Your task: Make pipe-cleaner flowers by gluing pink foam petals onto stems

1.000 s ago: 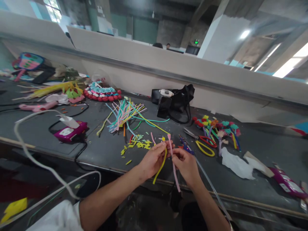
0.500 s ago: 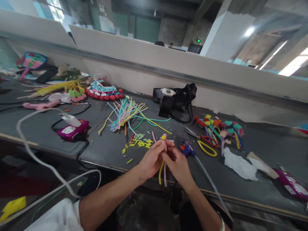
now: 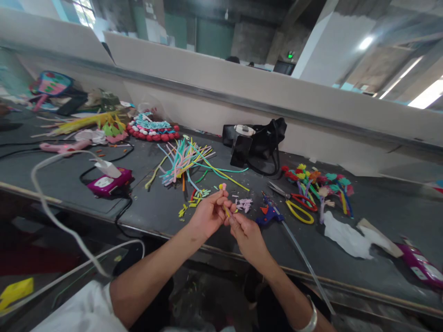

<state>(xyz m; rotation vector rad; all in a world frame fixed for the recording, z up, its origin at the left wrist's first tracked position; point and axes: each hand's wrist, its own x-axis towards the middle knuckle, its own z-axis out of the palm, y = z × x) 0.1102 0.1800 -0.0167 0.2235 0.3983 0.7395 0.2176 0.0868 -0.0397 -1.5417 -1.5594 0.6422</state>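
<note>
My left hand [image 3: 208,214] is closed around yellow and pink pipe cleaners [image 3: 227,211]; their small yellow and pink ends [image 3: 222,186] poke up above its fingertips. Below and to the right, the fingers of my right hand [image 3: 246,231] pinch the lower part of the same stems. The palms hide much of them. Cut yellow pieces [image 3: 183,210] lie to the left of my hands, and short lilac pieces [image 3: 244,204] lie just beyond. A blue glue gun [image 3: 270,214] rests right of my right hand, beside scissors [image 3: 300,207] with red and yellow handles.
Loose pipe cleaners [image 3: 185,159] are heaped behind my hands. Colourful pipe-cleaner flowers [image 3: 320,184] and crumpled white paper [image 3: 348,237] lie to the right. A black bag [image 3: 268,138] sits against the partition. At left are a purple power socket [image 3: 110,182] and a white cable [image 3: 46,198].
My hands have moved left and slightly up with the pipe cleaners. The long tails that hung below them no longer show, and the lilac pieces are now uncovered.
</note>
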